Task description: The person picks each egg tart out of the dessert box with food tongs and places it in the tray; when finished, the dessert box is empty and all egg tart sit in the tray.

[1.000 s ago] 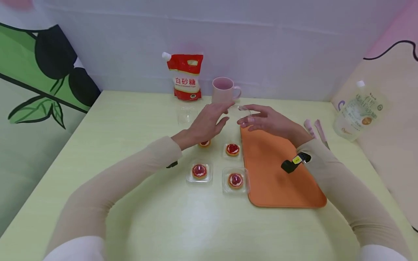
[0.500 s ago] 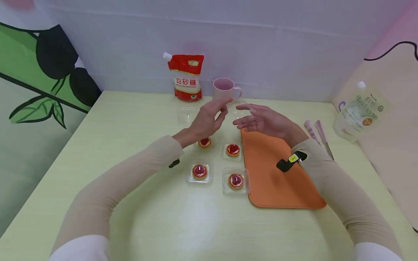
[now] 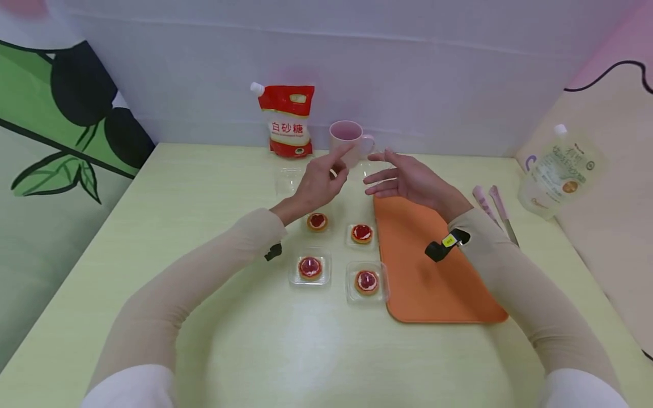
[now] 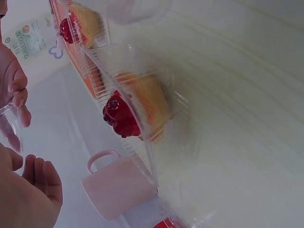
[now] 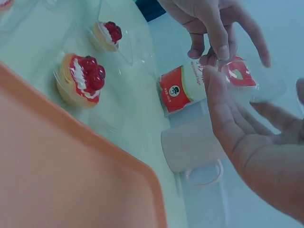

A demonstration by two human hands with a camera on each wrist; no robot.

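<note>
My left hand [image 3: 317, 178] pinches the edge of a clear plastic lid [image 5: 266, 88] between thumb and fingertips, above the table in front of the pink mug [image 3: 336, 136]. Beside the lid, my right hand [image 3: 415, 178] has its fingers extended and spread, some of them close to the plastic; contact is hard to tell. Below the hands are several small red-topped fruit tarts, each in a clear plastic box. One tart [image 3: 317, 221] lies near my left wrist, another tart [image 3: 361, 233] right of it. Two tarts [image 3: 309, 267] [image 3: 367, 281] sit nearer to me.
An orange tray [image 3: 433, 266] lies under my right forearm, its left edge against the front right box. A red sugar pouch [image 3: 287, 122] stands at the back. Pink-handled knives [image 3: 500, 203] and a pale spouted pouch [image 3: 558, 175] are right. Clear plastic [image 3: 287, 181] lies behind my left hand.
My left fingers have closed into a pinch at the lid's edge. My right hand has turned and moved slightly left, its fingers spreading. The tarts and tray stay in place.
</note>
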